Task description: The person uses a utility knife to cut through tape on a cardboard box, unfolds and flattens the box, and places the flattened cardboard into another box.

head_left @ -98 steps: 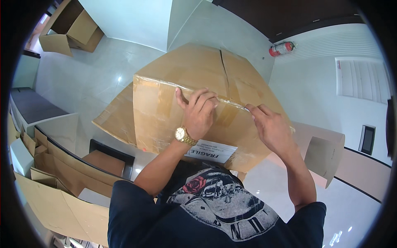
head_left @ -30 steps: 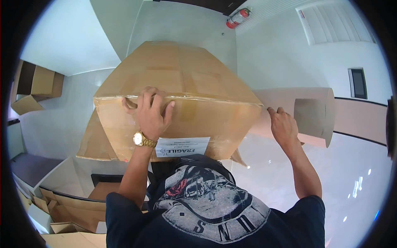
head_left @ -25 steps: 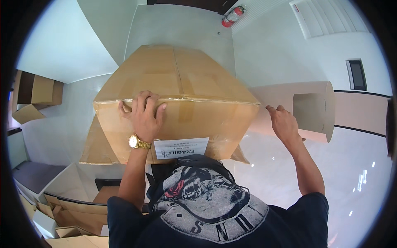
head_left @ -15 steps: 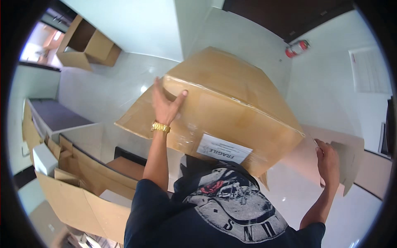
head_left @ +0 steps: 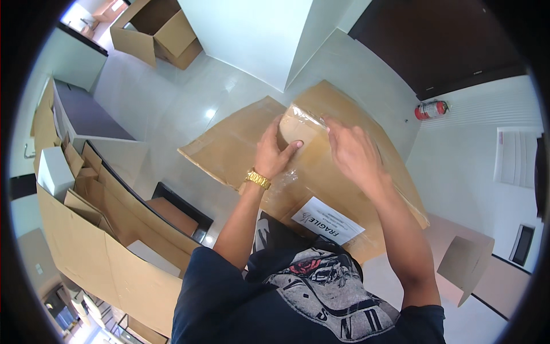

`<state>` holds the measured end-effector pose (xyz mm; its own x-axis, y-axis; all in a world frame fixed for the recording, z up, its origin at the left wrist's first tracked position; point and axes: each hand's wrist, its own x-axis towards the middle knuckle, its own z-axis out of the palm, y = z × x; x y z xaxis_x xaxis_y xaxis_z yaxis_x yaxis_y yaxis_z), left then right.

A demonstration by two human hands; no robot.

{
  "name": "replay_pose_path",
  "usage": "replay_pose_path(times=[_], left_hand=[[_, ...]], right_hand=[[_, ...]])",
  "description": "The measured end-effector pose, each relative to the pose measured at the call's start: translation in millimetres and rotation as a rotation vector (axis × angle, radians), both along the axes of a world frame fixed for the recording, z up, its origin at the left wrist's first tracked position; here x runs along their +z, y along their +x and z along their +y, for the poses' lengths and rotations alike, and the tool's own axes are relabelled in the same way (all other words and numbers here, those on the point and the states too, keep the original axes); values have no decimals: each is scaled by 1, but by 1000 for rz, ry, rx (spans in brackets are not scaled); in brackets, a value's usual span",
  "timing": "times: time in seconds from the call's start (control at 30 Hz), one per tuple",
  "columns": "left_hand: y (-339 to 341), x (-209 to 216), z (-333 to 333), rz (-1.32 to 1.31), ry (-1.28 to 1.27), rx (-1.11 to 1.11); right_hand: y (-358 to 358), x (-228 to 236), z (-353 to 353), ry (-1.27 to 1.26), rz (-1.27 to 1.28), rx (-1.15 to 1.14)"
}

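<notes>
A large brown cardboard box (head_left: pixel 321 178) with clear tape along its edges and a white label (head_left: pixel 328 221) stands in front of me, tilted. With my left hand (head_left: pixel 275 150) I grip its upper left corner, thumb pressed on the face and fingers round the edge; a gold watch (head_left: pixel 258 179) is on that wrist. Close beside it, my right hand (head_left: pixel 355 152) is at the taped upper edge, fingers closed. Whatever small thing they may hold is hidden. A loose cardboard flap (head_left: pixel 235 140) spreads out left of the box.
At left stands a long open carton (head_left: pixel 86 261) with cardboard pieces and a white block (head_left: pixel 55 172) inside. Another open box (head_left: pixel 157 34) sits farther back. A fire extinguisher (head_left: pixel 431 110) is by the right wall, near a dark door (head_left: pixel 435 46). Curved cardboard (head_left: pixel 464 269) lies at right.
My right hand has come in from the right side to the taped upper edge, next to my left hand. The left hand keeps hold of the corner while the view has shifted.
</notes>
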<state>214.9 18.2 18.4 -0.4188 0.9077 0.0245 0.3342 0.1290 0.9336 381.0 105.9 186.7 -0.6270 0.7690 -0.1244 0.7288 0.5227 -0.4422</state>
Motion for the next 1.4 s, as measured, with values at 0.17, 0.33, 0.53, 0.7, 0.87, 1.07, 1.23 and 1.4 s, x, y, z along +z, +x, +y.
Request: replay_pose_path(times=[0.17, 0.33, 0.53, 0.7, 0.87, 1.07, 1.23, 1.4], left_hand=[[-1, -1, 0, -36, 22, -5], [0, -1, 1, -12, -1, 8], [-2, -4, 1, 1, 1, -3], [-3, -4, -1, -66, -18, -16], [-5, -5, -2, 3, -33, -43], [-9, -10, -8, 53, -68, -39], [-8, -12, -13, 61, -114, -45], [-2, -42, -23, 63, -113, -45]], right_hand=[[-21, -16, 9, 70, -47, 56], [-29, -15, 13, 51, -80, 65], [-39, -11, 20, 96, -186, 135], [-59, -9, 13, 122, -345, 150], [-58, -3, 3, 144, -407, 139], [-72, -4, 26, 106, -421, 235], [-67, -8, 4, 162, -483, 89], [-70, -9, 15, 150, -515, 138]])
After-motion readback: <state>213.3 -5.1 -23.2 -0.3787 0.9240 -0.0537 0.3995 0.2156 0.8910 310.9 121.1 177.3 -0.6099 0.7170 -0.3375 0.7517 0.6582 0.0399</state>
